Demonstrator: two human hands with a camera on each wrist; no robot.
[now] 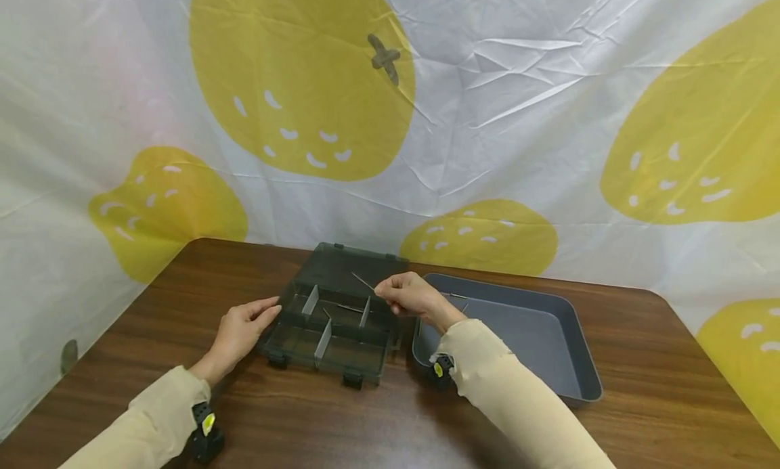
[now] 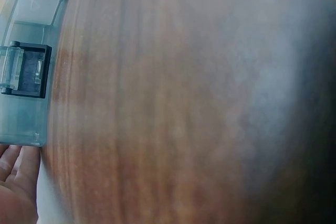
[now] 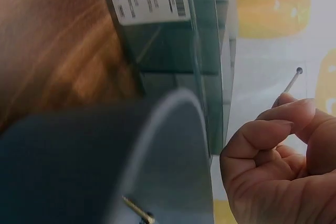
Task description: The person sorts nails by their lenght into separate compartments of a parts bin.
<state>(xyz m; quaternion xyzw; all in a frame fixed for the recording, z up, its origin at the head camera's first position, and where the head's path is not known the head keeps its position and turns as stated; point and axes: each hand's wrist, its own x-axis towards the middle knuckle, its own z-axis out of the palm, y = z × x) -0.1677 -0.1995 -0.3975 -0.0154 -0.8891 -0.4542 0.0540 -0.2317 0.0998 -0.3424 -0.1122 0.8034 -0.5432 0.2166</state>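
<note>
Left hand [image 1: 239, 331]: rested, fingers nearly straight, against the compartment box [image 1: 356, 355]
Right hand [image 1: 413, 296]: pinched a thin metal rod [image 1: 362, 281] above it

Free air above box [image 1: 356, 351] for R hand [image 1: 416, 296], dividers [image 1: 323, 339] blocking sideways moves w/in, gap to tray [image 1: 530, 333] prob. narrow.

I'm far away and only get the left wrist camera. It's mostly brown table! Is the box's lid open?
Observer: Yes, the lid lies open behind the box.
Operator: Cool! What's the right hand got?
Observer: The right hand pinches a thin rod with a knobbed free end.
Operator: And what's next to the box?
Observer: The head view shows a gray tray to the right of it.
</note>
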